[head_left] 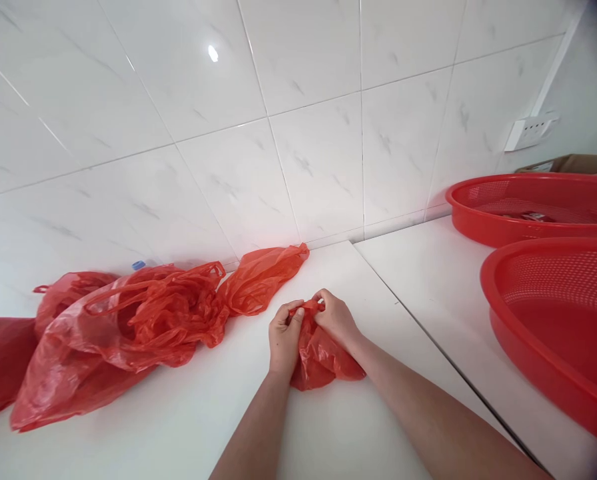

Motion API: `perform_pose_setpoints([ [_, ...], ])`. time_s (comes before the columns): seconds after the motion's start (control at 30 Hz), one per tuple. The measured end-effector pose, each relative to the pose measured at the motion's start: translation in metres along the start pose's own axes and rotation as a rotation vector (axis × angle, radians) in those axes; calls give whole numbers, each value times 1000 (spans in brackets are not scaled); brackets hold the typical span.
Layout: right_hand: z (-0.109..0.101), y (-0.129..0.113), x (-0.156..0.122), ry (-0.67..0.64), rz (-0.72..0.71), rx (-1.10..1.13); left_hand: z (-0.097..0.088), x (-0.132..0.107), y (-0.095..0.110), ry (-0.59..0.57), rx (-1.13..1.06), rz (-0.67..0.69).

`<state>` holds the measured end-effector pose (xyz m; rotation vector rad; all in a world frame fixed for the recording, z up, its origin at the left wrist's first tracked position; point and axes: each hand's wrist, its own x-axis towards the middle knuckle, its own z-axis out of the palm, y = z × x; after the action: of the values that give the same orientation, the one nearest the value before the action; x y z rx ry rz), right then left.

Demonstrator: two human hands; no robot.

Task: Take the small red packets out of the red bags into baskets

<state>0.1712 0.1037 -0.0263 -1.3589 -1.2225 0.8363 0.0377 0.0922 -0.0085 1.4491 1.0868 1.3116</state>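
A small red plastic bag rests on the white tabletop, its gathered top pinched between both hands. My left hand grips the top's left side, thumb pressed against the plastic. On the other side, my right hand has its fingers curled around the bag's edge near the top. Whether the top is knotted cannot be made out. To the left lies a heap of crumpled red plastic bags, with a flatter red bag reaching toward the wall.
Two red perforated baskets stand on the right; the farther one holds small items. A cardboard box sits behind them. A blue cap lies by the tiled wall. A seam divides two tabletops.
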Motion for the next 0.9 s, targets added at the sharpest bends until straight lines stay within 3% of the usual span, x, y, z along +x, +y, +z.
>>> perform_pose_setpoints([
  [0.1,-1,-1,-2,21,4,-80,4,-3,0,3,-19,1],
  [0.2,-3,-3,-3,22,-30,-24,7,-6,-1,-7,-35,10],
  [0.3,-5,-5,-3,-49,-10,152,8,-7,-2,8,-17,10],
  [0.47,-10,-7,0,-153,158,495,6,-7,-2,62,26,17],
  [0.6,-15,-7,3,-125,189,785,2,-5,0,155,227,188],
  [0.73,-26,-2,15,75,148,492,-10,5,-3,293,340,308],
  [0.9,-45,8,29,322,95,217,-34,20,-21,539,226,136],
])
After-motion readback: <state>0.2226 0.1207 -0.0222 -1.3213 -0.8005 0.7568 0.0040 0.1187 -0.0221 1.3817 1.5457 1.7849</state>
